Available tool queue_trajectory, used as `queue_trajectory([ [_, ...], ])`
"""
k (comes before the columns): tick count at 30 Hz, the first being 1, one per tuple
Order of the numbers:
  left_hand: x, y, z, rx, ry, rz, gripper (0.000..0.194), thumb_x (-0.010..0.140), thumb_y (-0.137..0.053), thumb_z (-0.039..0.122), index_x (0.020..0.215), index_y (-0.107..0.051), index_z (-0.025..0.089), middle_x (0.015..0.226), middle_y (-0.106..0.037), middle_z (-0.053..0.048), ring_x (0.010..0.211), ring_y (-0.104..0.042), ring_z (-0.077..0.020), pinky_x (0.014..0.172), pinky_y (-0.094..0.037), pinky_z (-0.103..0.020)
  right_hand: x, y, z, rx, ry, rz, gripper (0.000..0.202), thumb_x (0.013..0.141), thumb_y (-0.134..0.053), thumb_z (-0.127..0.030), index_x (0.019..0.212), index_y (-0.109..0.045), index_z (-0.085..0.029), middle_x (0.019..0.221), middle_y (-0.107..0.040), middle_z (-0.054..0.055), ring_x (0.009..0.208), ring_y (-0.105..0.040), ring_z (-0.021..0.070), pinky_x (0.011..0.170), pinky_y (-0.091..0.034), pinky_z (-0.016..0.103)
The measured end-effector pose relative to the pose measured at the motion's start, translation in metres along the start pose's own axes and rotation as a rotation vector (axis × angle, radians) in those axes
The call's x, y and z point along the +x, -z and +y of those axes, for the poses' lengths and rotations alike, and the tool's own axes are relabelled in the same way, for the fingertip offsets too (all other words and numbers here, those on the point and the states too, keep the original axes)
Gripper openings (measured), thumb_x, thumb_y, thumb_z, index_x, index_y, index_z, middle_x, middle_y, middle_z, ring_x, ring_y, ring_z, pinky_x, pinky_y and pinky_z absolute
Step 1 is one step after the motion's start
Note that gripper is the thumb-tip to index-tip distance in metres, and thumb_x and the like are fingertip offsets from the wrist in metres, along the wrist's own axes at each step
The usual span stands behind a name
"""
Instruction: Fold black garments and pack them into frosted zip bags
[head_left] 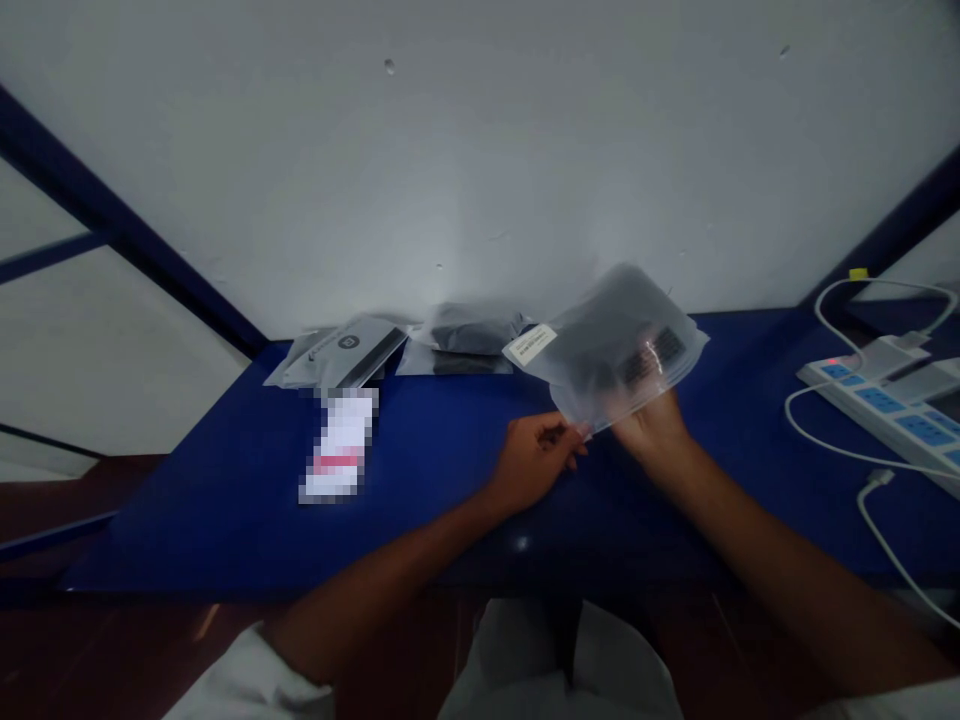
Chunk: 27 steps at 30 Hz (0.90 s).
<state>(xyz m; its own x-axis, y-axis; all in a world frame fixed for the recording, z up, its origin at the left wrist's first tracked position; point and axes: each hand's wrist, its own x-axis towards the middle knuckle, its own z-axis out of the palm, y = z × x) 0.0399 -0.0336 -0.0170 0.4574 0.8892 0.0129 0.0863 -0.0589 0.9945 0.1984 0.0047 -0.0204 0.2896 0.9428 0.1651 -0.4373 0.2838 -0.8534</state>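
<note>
A frosted plastic bag (600,340) with something dark inside is held up over the table in front of me. It carries a white printed sticker (531,345) on its left end and a block of dark print on its right side. My left hand (534,455) pinches the bag's lower edge between thumb and fingers. From below, my right hand (651,428) grips the same bag, and its fingers show only dimly through the plastic. Whatever is packed inside cannot be made out.
Several similar bags (476,335) lie along the wall, with grey-white packets (341,350) left of them. A pixelated white item (339,450) rests on the blue table (240,500). At right are a power strip (885,405) and white cables (870,490).
</note>
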Motion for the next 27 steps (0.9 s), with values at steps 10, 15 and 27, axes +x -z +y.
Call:
queue_trajectory([
  [10,0.003,0.01,0.005,-0.251,0.134,0.047,0.034,0.082,-0.064,0.043,0.068,-0.066,0.012,0.058,-0.061,-0.001,0.046,-0.052,-0.0076,0.047,-0.04,-0.02,0.008,0.015,-0.016,-0.61,-0.157,-0.433,0.034,0.085,-0.063,-0.047,0.064,-0.068,-0.02,0.056,-0.068,0.005,0.048,-0.063,0.0183,0.045,-0.053,0.031],
  [15,0.002,0.013,0.009,-0.29,0.192,0.067,0.039,0.08,-0.065,0.045,0.057,-0.057,0.014,0.049,-0.049,0.003,0.041,-0.041,-0.0046,0.041,-0.027,-0.019,-0.003,0.015,-0.049,-1.182,0.388,-0.145,0.037,0.081,-0.068,-0.043,0.052,-0.06,-0.021,0.043,-0.056,-0.001,0.037,-0.049,0.0116,0.038,-0.037,0.024],
  [27,-0.001,0.028,0.021,-0.322,0.235,0.079,0.03,0.074,-0.065,0.037,0.057,-0.051,0.016,0.056,-0.046,0.003,0.051,-0.037,-0.0064,0.051,-0.026,-0.02,-0.031,-0.008,-0.036,-1.074,1.163,-0.609,0.023,0.081,-0.071,-0.018,0.104,-0.071,-0.022,0.067,-0.063,-0.001,0.056,-0.056,0.0115,0.051,-0.047,0.026],
])
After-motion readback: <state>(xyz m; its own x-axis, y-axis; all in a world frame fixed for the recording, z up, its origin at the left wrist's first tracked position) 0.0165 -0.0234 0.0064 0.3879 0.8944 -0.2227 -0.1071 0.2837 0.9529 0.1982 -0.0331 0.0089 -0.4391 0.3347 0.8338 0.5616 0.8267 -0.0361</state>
